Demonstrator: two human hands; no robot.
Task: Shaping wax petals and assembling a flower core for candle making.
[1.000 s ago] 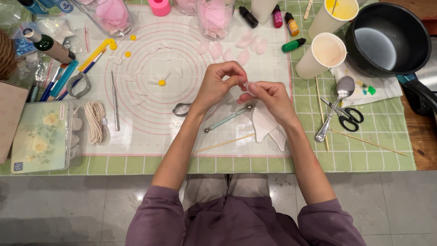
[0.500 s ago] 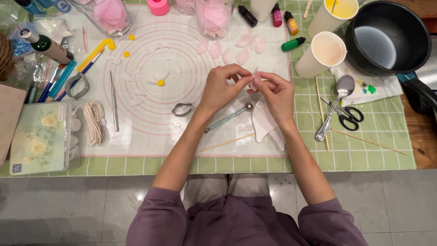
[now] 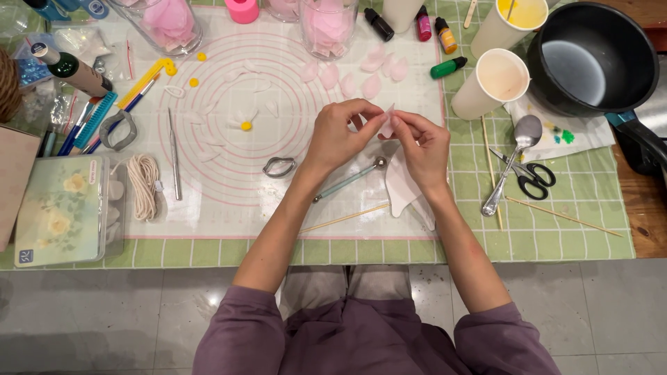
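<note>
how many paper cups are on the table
2: one paper cup with pale contents right of the mat, beside the black pot; one with yellow liquid behind it. Others may be cropped.

spoon left of scissors | pot behind both | mat on table

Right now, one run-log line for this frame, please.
left hand pinching pale pink petal | right hand pinching same petal | ball tool lying on mat
</note>
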